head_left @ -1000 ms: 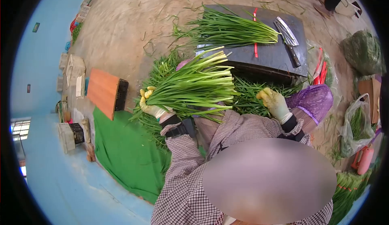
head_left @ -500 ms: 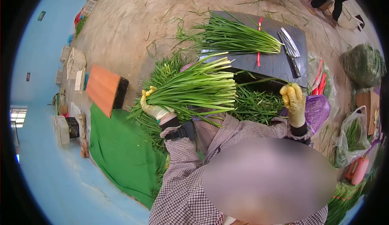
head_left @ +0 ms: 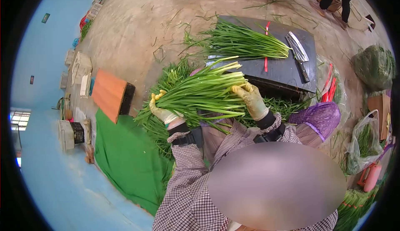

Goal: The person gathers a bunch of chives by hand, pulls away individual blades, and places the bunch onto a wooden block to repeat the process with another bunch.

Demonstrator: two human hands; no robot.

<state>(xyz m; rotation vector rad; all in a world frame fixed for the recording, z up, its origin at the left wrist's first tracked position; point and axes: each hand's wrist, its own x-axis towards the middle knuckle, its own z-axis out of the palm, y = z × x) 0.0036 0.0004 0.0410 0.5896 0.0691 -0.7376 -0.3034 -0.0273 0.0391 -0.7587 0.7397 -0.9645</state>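
My gloved left hand (head_left: 162, 109) is wrapped round the leafy part of a bunch of garlic chives (head_left: 196, 91), held over my lap with the pale stem ends to the right. At those stem ends, my gloved right hand (head_left: 253, 101) pinches stalks between thumb and fingers. Just beyond, a second bunch of chives (head_left: 246, 41) lies on a dark low table (head_left: 283, 79), across a red strip (head_left: 266, 64). To its right rests a cleaver (head_left: 297, 50) with a black handle.
Loose chives (head_left: 175, 73) are heaped round my knees. A green cloth (head_left: 125, 156) and an orange board (head_left: 109, 93) lie to the left. At right are red strips (head_left: 330, 90), a clear plastic bag (head_left: 362, 143) and a wrapped green bale (head_left: 373, 66). Another person (head_left: 343, 0) is at the far right.
My right hand has moved left from beside the table to the stem ends of the held bunch, and a thin stalk it trailed no longer shows. My left hand keeps its hold.
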